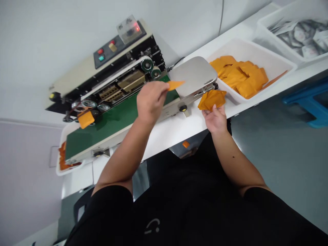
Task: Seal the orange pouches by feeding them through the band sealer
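Both hands are up at the band sealer (118, 89), which runs along the white table (174, 133). My left hand (151, 102) pinches an orange sachet (175, 85) by one end, over the sealer's green conveyor belt (115, 119). My right hand (214, 120) is turned palm up just beside the sealer's steel cover (193, 77), thumb and fingers gripping a small bunch of orange pouches (211, 100).

Past that same end of the sealer sit a white bin (256, 51) heaped with more orange pouches (238, 75), then a second white bin (263, 37) of silver foil packets (299, 37). Beyond the sealer's other end, a white tub (65, 131) holds orange contents I can't make out well. A blue plastic stool (307, 102) stands on the floor, off to the side of the sealer. Along the sealer's far side is a control panel (119, 44) with red and green buttons.

From my view, the left forearm blocks part of the belt, and the sachet crosses the cover's edge; I can't tell whether they touch. The sachet's long axis lies nearly level, narrowing to a point away from my fingers toward the right bunch. A single orange pouch (85, 119) sits at the sealer's outfeed end.
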Tool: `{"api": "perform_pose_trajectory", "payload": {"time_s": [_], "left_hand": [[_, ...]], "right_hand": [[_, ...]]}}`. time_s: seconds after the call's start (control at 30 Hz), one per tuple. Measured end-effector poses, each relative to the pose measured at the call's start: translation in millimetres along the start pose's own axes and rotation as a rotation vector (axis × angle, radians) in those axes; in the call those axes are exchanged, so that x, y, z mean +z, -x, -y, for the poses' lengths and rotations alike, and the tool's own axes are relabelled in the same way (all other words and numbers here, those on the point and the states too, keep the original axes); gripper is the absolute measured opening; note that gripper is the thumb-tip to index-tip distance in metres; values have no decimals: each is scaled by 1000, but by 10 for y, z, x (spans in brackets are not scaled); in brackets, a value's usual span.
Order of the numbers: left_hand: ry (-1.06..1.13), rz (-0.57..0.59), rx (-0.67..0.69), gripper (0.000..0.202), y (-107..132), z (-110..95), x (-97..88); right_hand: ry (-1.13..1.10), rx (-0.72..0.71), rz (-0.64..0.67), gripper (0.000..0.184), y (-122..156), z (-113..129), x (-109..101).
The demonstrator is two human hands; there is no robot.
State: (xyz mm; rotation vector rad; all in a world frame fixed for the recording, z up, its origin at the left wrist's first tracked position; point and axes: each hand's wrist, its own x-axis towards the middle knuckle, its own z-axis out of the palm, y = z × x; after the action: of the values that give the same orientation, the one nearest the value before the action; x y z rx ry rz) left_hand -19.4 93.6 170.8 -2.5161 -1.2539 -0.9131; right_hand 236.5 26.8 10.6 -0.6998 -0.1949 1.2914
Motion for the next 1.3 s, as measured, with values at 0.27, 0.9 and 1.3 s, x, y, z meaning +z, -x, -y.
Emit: {"api": "perform_pose_trajectory", "payload": {"time_s": [0.27,0.9,1.3], "left_hand": [[-142,57,-90,28,-448,653,210],[-146,65,-45,37,148,35,-118],[193,441,254,52,941,-982,717]], "right_hand": [[6,-12,54,33,-31,-32,-44],[-30,65,1,33,140,27,-47],[66,239,54,28,687,-93,-120]]}}
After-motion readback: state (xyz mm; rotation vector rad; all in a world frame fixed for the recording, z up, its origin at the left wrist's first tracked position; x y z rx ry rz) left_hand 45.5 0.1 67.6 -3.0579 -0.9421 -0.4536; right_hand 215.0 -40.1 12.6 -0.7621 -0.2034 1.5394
